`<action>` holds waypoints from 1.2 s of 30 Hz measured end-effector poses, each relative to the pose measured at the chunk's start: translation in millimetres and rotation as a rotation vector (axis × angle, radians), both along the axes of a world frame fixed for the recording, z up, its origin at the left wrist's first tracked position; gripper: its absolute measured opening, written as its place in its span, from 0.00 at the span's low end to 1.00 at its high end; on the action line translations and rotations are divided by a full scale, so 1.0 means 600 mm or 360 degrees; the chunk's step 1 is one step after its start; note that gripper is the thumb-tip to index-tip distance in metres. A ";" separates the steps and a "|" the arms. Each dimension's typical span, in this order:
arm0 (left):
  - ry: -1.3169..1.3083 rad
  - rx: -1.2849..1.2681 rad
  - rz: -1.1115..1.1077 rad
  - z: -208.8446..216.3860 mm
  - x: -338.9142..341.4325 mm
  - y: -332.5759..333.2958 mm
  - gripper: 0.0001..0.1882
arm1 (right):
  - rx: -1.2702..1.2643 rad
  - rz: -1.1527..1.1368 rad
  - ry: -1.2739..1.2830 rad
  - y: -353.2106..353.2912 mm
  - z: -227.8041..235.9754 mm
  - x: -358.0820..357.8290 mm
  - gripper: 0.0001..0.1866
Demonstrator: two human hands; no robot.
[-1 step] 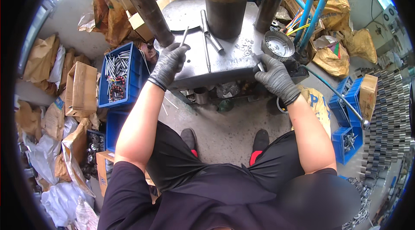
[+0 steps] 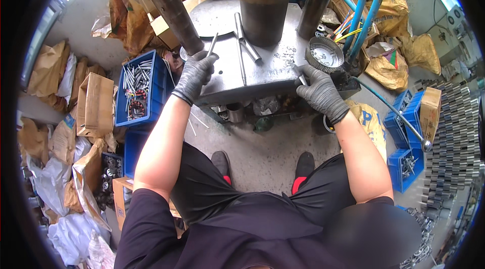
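Note:
A slim metal rod (image 2: 214, 42) rises from the closed fingers of my gloved left hand (image 2: 194, 77), at the left front of a steel press table (image 2: 275, 67). Over the table's right front edge, my gloved right hand (image 2: 323, 94) is closed on a short metal piece (image 2: 300, 75); its exact kind is hard to tell. Between the hands a thin pointed rod (image 2: 242, 62) lies on the steel, touching or close to two thicker metal tubes (image 2: 239, 25). A round metal tin (image 2: 325, 53) with small parts in it stands just beyond my right hand.
A thick metal cylinder (image 2: 260, 19) stands at the table's back, between two dark steel columns (image 2: 169, 9). Left of the table is a blue bin (image 2: 161, 89) of metal shafts. Blue hoses (image 2: 370, 19) and a ball-ended lever (image 2: 404, 117) are on the right, near stacked metal parts (image 2: 454, 137).
The metal piece in my right hand has tilted slightly, with a small turn of that hand. The rod in my left hand has shifted a little to the left.

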State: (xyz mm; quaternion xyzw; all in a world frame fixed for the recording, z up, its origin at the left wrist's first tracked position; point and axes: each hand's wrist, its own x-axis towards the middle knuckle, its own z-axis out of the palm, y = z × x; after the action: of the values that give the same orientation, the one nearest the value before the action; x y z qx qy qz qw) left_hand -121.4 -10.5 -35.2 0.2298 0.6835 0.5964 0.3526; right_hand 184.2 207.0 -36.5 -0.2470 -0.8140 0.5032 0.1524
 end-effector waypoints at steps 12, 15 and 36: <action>0.1870 -0.0572 0.0146 -0.034 -0.047 -0.010 0.14 | 0.1147 0.0201 -0.0399 -0.043 0.019 -0.037 0.17; 0.1968 -0.0658 0.0233 -0.025 -0.044 -0.009 0.12 | 0.1358 0.0158 -0.0196 -0.045 -0.005 -0.045 0.19; 0.1896 -0.0519 -0.0804 0.035 0.122 0.028 0.11 | 0.1566 0.0235 -0.0311 -0.047 -0.020 -0.061 0.25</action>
State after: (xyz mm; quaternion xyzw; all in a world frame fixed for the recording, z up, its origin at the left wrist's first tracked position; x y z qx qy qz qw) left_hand -48.1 6.2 -14.0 0.6167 0.7681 0.1556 0.0737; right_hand 147.4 179.1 -48.7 -0.1337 -0.9804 0.0441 0.1380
